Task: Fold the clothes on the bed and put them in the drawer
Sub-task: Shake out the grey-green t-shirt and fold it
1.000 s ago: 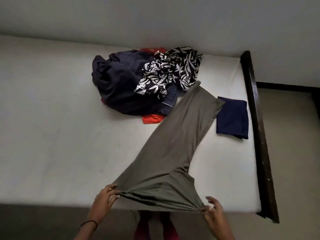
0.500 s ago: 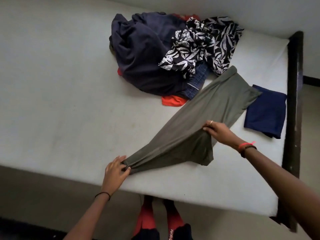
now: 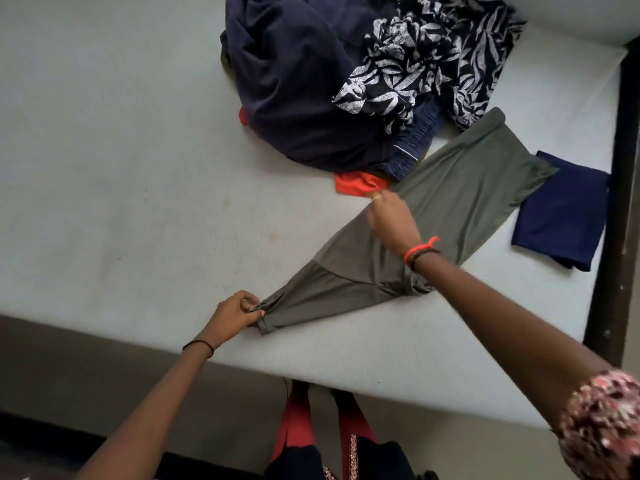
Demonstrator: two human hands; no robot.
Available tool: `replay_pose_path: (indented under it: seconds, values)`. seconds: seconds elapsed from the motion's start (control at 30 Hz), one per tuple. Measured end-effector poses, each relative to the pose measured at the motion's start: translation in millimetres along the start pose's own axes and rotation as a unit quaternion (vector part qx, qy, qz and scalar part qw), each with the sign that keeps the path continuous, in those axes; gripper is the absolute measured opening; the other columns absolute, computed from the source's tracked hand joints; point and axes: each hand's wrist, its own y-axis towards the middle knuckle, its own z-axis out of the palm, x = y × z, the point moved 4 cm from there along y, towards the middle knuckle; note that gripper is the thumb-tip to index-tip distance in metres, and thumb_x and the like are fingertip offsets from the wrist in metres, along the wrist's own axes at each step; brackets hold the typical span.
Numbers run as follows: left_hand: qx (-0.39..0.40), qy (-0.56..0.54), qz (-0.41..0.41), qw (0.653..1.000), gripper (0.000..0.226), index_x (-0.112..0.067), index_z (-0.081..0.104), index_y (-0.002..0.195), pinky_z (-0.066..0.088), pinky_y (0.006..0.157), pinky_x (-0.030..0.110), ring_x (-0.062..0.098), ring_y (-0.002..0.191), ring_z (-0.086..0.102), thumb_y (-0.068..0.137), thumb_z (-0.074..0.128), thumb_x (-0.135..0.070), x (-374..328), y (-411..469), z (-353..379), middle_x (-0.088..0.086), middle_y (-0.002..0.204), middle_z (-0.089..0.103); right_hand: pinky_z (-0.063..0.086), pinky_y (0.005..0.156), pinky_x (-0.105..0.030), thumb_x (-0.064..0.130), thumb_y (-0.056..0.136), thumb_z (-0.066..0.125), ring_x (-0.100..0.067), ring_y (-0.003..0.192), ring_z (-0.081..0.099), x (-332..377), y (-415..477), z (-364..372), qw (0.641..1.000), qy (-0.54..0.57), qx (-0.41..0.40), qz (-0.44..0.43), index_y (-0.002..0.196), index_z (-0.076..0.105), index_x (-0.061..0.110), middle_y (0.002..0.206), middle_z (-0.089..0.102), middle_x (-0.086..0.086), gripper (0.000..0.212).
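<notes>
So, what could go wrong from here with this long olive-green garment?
The blurred right hand is right beside the orange-red cloth and may drag it along. The olive-green garment, pinched by the left hand, has its far corner against the folded navy cloth; tugging could muss that fold.

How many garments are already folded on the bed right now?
1: the navy square by the right bed rail, beside the olive garment. The pile could hide others.

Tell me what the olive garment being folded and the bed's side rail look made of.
Olive garment: thin, matte stretch knit, probably jersey; it drapes in soft folds and pulls taut from the left hand. Side rail: probably dark stained wood, with pale scuffs.
</notes>
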Motion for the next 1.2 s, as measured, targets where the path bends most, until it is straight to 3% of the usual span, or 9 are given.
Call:
replay_pose_path:
  seconds: [0.2, 0.27, 0.37, 0.53, 0.63, 0.77, 0.97, 1.1, 1.2]
  values:
    - [0.054, 0.012, 0.007, 0.998, 0.009, -0.013, 0.071, 0.082, 0.042, 0.066, 0.014, 0.009, 0.077, 0.061, 0.086, 0.067, -0.02, -24.8, -6.1, -20.1, -0.003, 0.081, 0.069, 0.023, 0.114, -0.051, 0.058, 0.067, 0.072, -0.034, 0.14, 0.029, 120.4, -135.4, 87.9, 0.978, -0.001, 0.124, -0.168, 0.143, 0.029, -0.005, 0.149, 0.033, -0.022, 0.108]
    - [0.07, 0.024, 0.011, 0.997, 0.01, -0.013, 0.071, 0.083, 0.042, 0.069, 0.016, 0.007, 0.079, 0.061, 0.086, 0.067, -0.022, -34.6, -7.9, -24.3, -0.002, 0.084, 0.069, 0.028, 0.113, -0.051, 0.044, 0.068, 0.076, -0.033, 0.141, 0.029, 144.9, -157.4, 105.4, 0.983, 0.002, 0.134, -0.126, 0.143, 0.03, -0.005, 0.149, 0.032, -0.023, 0.1]
    - [0.138, 0.042, 0.005, 0.99, 0.011, -0.014, 0.071, 0.087, 0.043, 0.072, 0.017, 0.007, 0.082, 0.062, 0.086, 0.067, -0.024, -44.4, -12.0, -26.7, -0.002, 0.086, 0.07, 0.038, 0.107, -0.05, 0.007, 0.085, 0.04, -0.035, 0.137, 0.035, 160.5, -153.8, 108.9, 0.995, 0.036, 0.072, -0.061, 0.138, 0.039, -0.007, 0.145, 0.038, -0.026, 0.055]
    - [0.201, 0.105, 0.029, 0.974, 0.015, -0.019, 0.073, 0.088, 0.045, 0.077, 0.022, 0.009, 0.084, 0.065, 0.082, 0.07, -0.033, -63.9, -18.5, -36.3, -0.005, 0.083, 0.073, 0.029, 0.111, -0.051, -0.002, 0.076, 0.022, -0.039, 0.14, 0.025, 162.1, -148.9, 116.2, 0.993, 0.102, 0.049, -0.037, 0.141, 0.027, -0.011, 0.147, 0.03, -0.03, 0.065]
    - [0.26, 0.145, 0.024, 0.954, 0.038, -0.026, 0.074, 0.085, 0.043, 0.076, 0.016, -0.003, 0.079, 0.064, 0.071, 0.067, -0.06, -76.5, -25.0, -42.7, -0.013, 0.08, 0.072, 0.003, 0.119, -0.046, 0.002, 0.07, 0.007, -0.029, 0.146, -0.007, 163.5, -163.6, 120.9, 0.973, 0.215, 0.066, -0.046, 0.145, -0.001, -0.008, 0.156, 0.0, -0.022, 0.076]
    - [0.031, 0.064, 0.189, 0.979, 0.023, -0.03, 0.07, 0.098, 0.045, 0.099, 0.023, -0.007, 0.101, 0.059, 0.091, 0.054, -0.044, -107.0, -21.4, -45.6, -0.018, 0.101, 0.068, -0.012, 0.118, -0.038, 0.001, 0.068, 0.005, -0.012, 0.141, -0.027, 167.6, -186.4, 119.2, 0.931, 0.342, 0.129, -0.012, 0.14, -0.017, 0.003, 0.153, -0.02, -0.007, 0.076]
    - [0.209, 0.001, 0.179, 0.961, 0.061, -0.028, 0.075, 0.1, 0.026, 0.109, 0.015, -0.006, 0.119, 0.051, 0.097, 0.023, -0.058, -129.8, -4.7, 17.1, -0.013, 0.116, 0.068, -0.007, 0.118, -0.023, -0.014, 0.073, 0.026, -0.006, 0.145, -0.012, 179.4, -221.2, 94.5, 0.851, 0.484, 0.203, -0.001, 0.149, -0.007, 0.01, 0.157, -0.011, 0.0, 0.086]
    - [0.299, 0.078, 0.092, 0.947, 0.083, -0.024, 0.078, 0.089, 0.029, 0.099, 0.016, 0.002, 0.102, 0.062, 0.087, 0.01, -0.072, -113.9, 10.9, 42.2, -0.008, 0.097, 0.074, 0.037, 0.095, -0.01, -0.002, 0.094, 0.039, 0.012, 0.106, 0.05, 140.1, -208.7, 80.4, 0.763, 0.596, 0.217, 0.124, 0.137, 0.045, 0.005, 0.127, 0.054, -0.002, 0.044]
    - [0.246, 0.073, 0.043, 0.965, 0.083, -0.032, 0.074, 0.087, 0.03, 0.107, 0.028, 0.005, 0.105, 0.059, 0.075, 0.012, -0.086, -97.5, 20.6, 37.1, -0.007, 0.111, 0.069, 0.045, 0.082, -0.019, 0.008, 0.096, 0.052, -0.004, 0.089, 0.058, 91.6, -185.5, 75.5, 0.72, 0.644, 0.174, 0.192, 0.113, 0.063, 0.005, 0.102, 0.064, -0.002, 0.021]
